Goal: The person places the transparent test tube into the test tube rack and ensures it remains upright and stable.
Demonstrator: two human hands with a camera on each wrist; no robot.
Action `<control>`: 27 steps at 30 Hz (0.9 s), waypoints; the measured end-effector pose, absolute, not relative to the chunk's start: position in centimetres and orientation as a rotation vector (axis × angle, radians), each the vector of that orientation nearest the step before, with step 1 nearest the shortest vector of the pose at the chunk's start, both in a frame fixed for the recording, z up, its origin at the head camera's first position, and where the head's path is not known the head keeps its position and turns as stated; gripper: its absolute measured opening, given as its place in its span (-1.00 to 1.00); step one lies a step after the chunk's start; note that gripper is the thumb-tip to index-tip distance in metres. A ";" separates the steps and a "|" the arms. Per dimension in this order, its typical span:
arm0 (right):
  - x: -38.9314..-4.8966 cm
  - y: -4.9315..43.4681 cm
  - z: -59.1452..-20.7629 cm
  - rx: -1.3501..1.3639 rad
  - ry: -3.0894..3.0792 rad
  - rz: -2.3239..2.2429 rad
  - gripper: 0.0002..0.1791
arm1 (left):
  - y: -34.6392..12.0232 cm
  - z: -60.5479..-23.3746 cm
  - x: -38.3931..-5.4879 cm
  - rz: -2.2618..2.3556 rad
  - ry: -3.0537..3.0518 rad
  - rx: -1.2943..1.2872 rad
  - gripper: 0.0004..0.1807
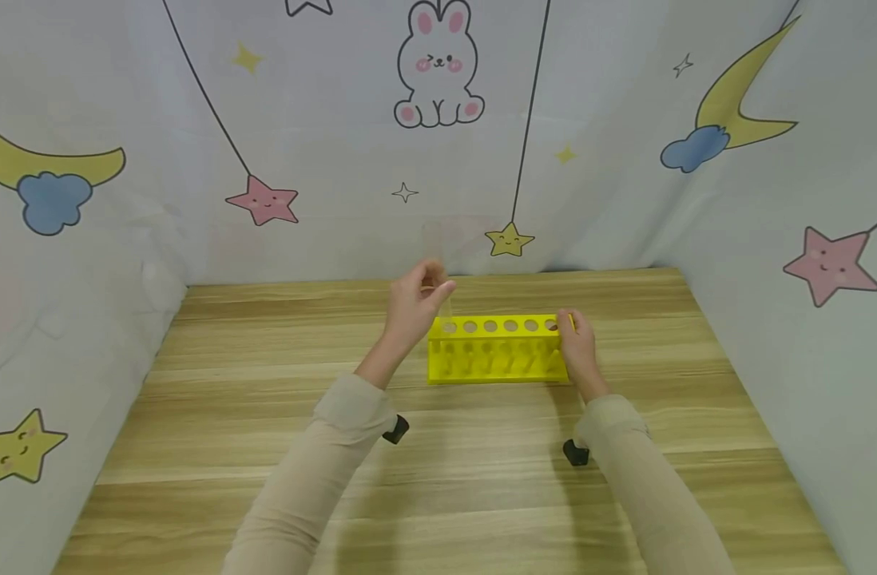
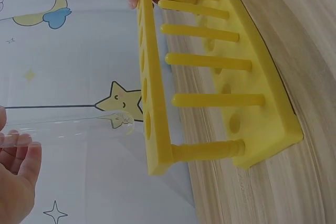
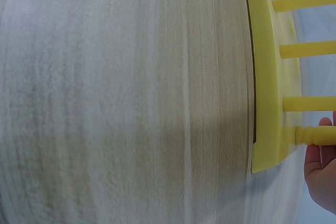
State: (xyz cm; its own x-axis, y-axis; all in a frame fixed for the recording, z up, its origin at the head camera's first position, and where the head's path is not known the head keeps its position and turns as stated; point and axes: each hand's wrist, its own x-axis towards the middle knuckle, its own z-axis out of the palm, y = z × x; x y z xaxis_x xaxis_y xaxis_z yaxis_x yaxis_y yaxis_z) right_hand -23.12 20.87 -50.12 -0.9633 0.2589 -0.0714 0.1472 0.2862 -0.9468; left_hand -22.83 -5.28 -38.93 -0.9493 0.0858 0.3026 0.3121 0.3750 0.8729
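Observation:
A yellow test tube rack [image 1: 498, 378] stands on the wooden table, with a row of round holes along its top bar and upright pegs behind. My left hand [image 1: 414, 302] is over the rack's left end and pinches a clear glass test tube [image 2: 79, 128]. The tube's rounded bottom points at the end hole [image 2: 147, 125] and sits just short of it in the left wrist view. My right hand [image 1: 578, 343] grips the rack's right end, fingers around the end post [image 3: 317, 135] in the right wrist view.
The wooden table [image 1: 438, 495] reaches back to a white curtain [image 1: 338, 136] printed with stars, moons and a rabbit. Curtain sides also stand at left and right. A dark band piece [image 1: 395, 429] shows at the left wrist, another [image 1: 576, 453] at the right.

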 end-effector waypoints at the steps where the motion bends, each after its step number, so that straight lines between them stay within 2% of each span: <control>1: -23.2 20.9 -50.1 -0.389 -2.443 1.782 -0.56 | -5.2 -39.0 -22.8 -1.610 -2.428 -0.357 -0.75; 27: -23.0 20.8 -49.9 -0.396 -2.473 1.785 -0.53 | -4.4 -40.4 -23.1 -1.524 -2.441 -0.348 -0.80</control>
State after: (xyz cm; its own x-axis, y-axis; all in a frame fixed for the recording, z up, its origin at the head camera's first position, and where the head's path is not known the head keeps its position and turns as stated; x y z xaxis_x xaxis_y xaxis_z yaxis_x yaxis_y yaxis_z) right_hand -22.96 20.83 -49.86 -0.9647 0.2450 -0.0960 0.1683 0.2940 -0.9409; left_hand -23.14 -4.39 -40.40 -0.9421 0.0728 0.3272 0.3260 0.4269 0.8435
